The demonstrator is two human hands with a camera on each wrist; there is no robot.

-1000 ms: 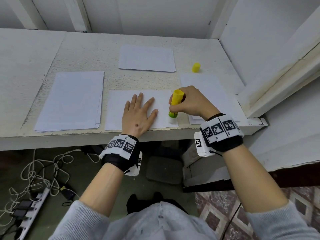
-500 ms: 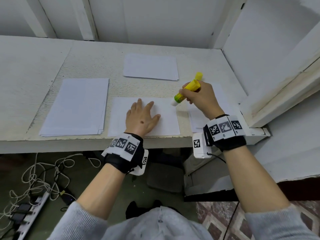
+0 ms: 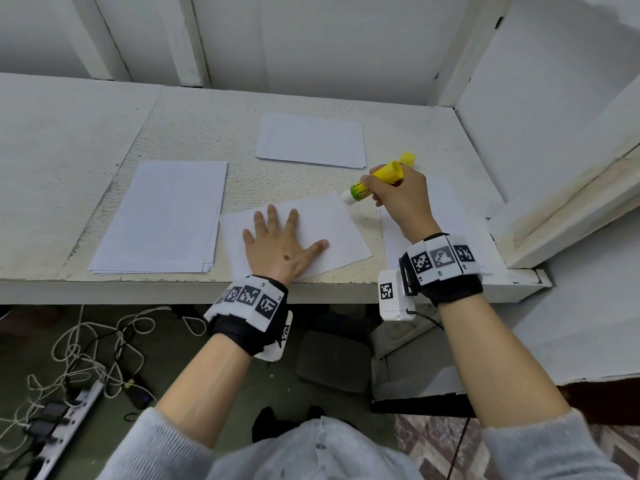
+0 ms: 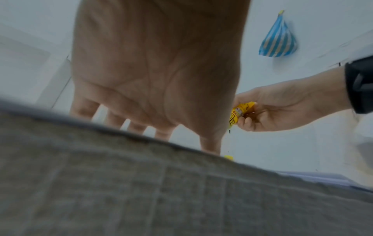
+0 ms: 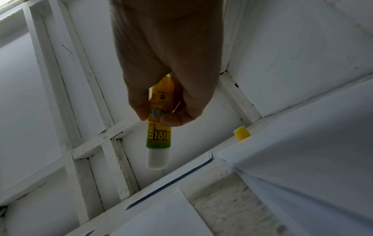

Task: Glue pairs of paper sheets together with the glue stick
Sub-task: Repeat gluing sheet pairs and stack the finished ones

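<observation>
Right hand point(image 3: 398, 199) grip closed around glue stick point(image 3: 372, 183), uncapped; left hand point(image 3: 280, 247) flat, fingers spread, pressing sheet point(image 3: 336, 230).

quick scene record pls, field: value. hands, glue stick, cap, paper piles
left hand: flat, fingers spread, presses on centre sheet
right hand: grips glue stick, tilted, white tip pointing down-left near the sheet's far right corner; contact unclear
cap: off, standing on the table beyond the right hand
paper stack: left of centre sheet
far sheets: behind centre sheet
right sheets: partly under the right arm
</observation>
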